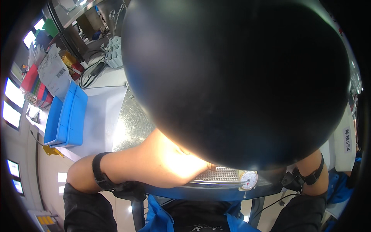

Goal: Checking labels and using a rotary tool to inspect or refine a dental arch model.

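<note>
A large black rounded thing, smooth like a lamp shade, covers the middle and right of the view. My left hand reaches under its lower edge, brightly lit, and most of its fingers are hidden. The part that shows lies beside a perforated metal plate at the front of the bench. Next to that plate sits a round white dial gauge with a pointer. My right forearm goes up behind the black thing, which hides the right hand. What either hand touches or holds does not show.
Two blue plastic bins stand on the left of the white table, beside a scratched metal sheet. Behind them are a grey holder with round holes, black cables and papers. A white labelled panel stands at right.
</note>
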Demonstrator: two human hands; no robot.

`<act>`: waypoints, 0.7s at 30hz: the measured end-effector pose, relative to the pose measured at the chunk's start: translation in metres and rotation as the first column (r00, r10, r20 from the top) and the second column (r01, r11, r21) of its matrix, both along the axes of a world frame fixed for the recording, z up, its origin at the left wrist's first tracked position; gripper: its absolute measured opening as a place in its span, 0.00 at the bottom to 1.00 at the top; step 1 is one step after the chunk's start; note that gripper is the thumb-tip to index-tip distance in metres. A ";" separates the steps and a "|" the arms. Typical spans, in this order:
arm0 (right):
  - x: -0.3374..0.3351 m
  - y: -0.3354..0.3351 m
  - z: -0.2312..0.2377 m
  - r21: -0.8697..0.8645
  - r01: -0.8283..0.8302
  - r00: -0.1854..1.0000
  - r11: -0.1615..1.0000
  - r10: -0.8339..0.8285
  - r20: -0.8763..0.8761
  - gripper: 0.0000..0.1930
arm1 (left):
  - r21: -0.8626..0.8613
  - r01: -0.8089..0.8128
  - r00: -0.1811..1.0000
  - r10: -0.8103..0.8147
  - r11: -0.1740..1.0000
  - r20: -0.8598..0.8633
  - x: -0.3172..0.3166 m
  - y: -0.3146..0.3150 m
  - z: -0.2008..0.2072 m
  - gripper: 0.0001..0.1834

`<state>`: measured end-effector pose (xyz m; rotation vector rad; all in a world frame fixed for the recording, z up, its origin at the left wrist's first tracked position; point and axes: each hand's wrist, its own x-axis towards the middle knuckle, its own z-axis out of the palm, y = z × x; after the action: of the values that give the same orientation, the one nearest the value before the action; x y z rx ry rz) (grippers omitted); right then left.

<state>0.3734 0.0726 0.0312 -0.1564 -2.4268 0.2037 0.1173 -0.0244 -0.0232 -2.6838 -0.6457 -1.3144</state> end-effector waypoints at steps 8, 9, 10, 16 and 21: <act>0.001 0.002 -0.002 0.012 0.020 1.000 1.000 -0.020 0.011 0.16 | -0.145 0.020 1.000 -0.022 0.989 -0.009 -0.001 -0.003 0.005 0.12; 0.001 0.001 -0.002 0.009 0.021 1.000 1.000 -0.021 0.017 0.16 | -0.145 0.018 1.000 -0.020 0.989 -0.010 -0.001 -0.001 0.005 0.12; 0.002 0.001 -0.001 0.007 0.024 0.999 1.000 -0.024 0.021 0.16 | -0.107 0.021 1.000 -0.021 0.994 0.001 -0.001 0.000 0.004 0.11; 0.005 0.000 -0.001 -0.001 0.036 0.998 0.999 -0.036 0.056 0.16 | -0.446 0.173 0.958 -0.045 0.878 0.284 0.007 -0.008 0.006 0.09; 0.006 0.000 0.002 -0.005 0.056 0.994 0.998 -0.055 0.095 0.16 | -0.160 0.082 0.992 -0.065 0.984 0.110 0.001 -0.002 0.006 0.08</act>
<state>0.3793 0.0726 0.0332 -0.2416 -2.5127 0.1839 0.1182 -0.0262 -0.0170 -2.8085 -0.7007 -1.4907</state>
